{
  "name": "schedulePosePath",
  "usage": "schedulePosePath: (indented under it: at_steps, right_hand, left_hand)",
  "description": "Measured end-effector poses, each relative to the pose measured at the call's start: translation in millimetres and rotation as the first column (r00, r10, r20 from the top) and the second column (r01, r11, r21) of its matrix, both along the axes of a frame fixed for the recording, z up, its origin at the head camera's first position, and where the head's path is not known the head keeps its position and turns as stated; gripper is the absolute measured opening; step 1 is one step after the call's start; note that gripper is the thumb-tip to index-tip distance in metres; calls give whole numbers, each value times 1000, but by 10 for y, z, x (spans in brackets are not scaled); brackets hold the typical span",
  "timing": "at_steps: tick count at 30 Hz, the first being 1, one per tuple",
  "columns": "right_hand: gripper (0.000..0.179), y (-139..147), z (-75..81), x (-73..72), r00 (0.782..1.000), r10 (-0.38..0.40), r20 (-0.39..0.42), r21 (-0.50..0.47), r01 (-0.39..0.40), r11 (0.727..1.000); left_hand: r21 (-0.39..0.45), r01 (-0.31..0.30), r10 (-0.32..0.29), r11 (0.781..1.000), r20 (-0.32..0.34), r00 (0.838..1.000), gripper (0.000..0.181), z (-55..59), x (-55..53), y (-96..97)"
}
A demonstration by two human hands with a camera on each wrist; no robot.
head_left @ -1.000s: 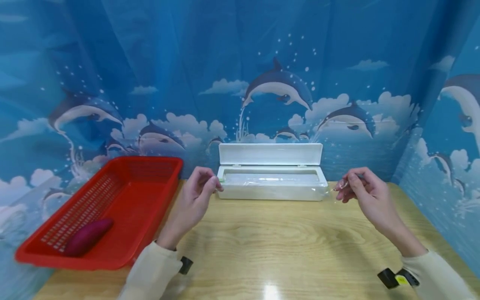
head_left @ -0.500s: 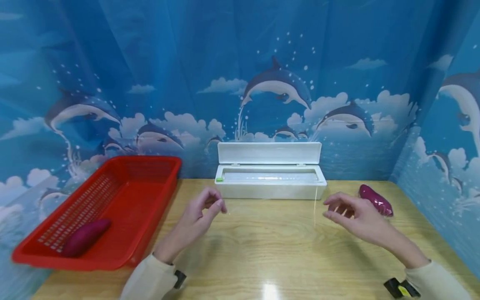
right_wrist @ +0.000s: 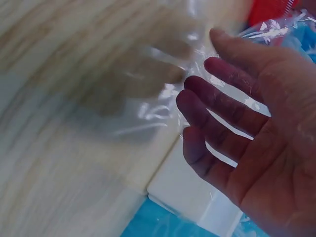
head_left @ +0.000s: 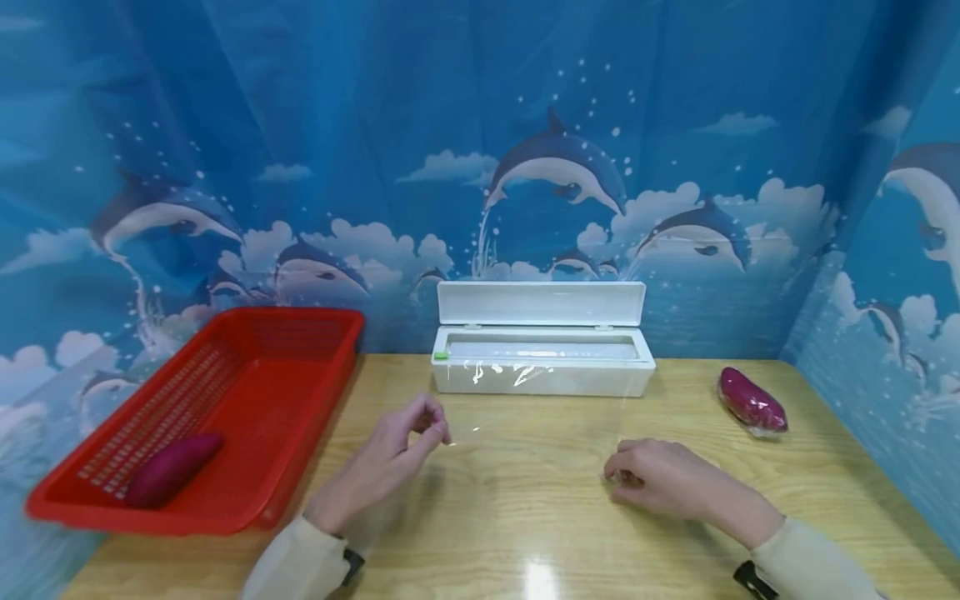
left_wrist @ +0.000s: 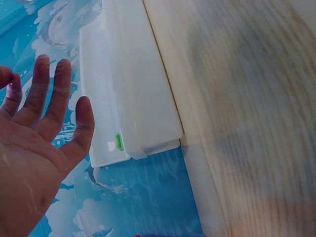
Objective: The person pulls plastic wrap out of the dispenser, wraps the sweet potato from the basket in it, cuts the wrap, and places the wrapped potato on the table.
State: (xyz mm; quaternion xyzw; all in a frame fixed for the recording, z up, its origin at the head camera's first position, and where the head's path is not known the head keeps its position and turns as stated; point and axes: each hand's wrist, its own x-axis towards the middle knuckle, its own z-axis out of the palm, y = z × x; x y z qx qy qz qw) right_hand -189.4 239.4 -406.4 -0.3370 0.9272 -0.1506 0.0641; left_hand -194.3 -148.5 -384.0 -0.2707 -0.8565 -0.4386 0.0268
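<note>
Clear cling film (right_wrist: 153, 111) stretches from a white dispenser box (head_left: 540, 304) towards the person; only glints and wrinkles mark it. My left hand (head_left: 390, 462) pinches the film's left side between thumb and forefinger, its other fingers spread in the left wrist view. My right hand (head_left: 675, 479), lower and nearer the body, pinches the right side. In the right wrist view, film bunches by the right fingertips (right_wrist: 195, 84). The box lid stands raised, showing the roll (head_left: 540, 350) inside. A small green slider (head_left: 441, 356) sits at the box's left end.
A red basket (head_left: 341, 367) on the left holds a purple sweet potato (head_left: 172, 471). Another sweet potato, wrapped in film (head_left: 752, 402), lies at the table's right. A blue dolphin-print curtain (head_left: 420, 100) hangs behind the wooden table (head_left: 525, 500).
Both hands have come away from the box towards the body, drawing film out. The right hand has moved further down and left, uncovering the wrapped sweet potato it hid at first.
</note>
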Motion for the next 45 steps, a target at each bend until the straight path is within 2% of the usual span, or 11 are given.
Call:
schedulePosePath:
  at_steps: [2,4,10,13,15,22,27,31,36,39,45]
  right_hand:
    - [7,-15,-35,-13,999,14,-35,17,-13,1000]
    - [13,-17,-55,-24,998,20,-65,23,-18,1000]
    - [23,53,-36,22,998,47,-28,-1,-47,999]
    - [25,93,-19,71,998,57,-16,-10,-57,998]
    - [24,105,-9,94,999,44,-18,-16,-44,999]
    - [16,108,-9,122,994,-88,-61,-4,87,996]
    - [16,111,-40,104,992,-40,-123,6,41,999]
    - [25,126,-64,93,994,2,-111,8,-1,1000]
    - [28,204,-79,125,996,30,-87,-14,-31,999]
    - [29,273,-84,157,997,37,-73,-25,-39,999]
    - [25,361,-73,213,999,-24,-47,-54,22,998]
  left_hand:
    - [-31,-8,9,999,22,1000,9,-6,3,3]
    - [-54,-5,7,999,36,999,9,-18,1,-1]
    - [-113,33,-26,993,65,998,11,-58,2,-22]
    - [-150,35,-20,988,104,994,12,-74,15,-32]
    - [-169,34,-14,985,120,993,12,-84,19,-37]
    - [-203,50,-17,978,160,987,11,-125,20,-35]
    - [-272,81,-49,959,124,991,7,-175,30,-32]
    - [-336,101,-83,937,65,994,6,-222,26,-23]
    - [-380,116,-127,918,-4,992,8,-271,4,-13]
    - [-396,122,-137,910,-10,990,7,-280,-7,-12]
    - [-432,149,-161,890,8,987,10,-272,-15,1]
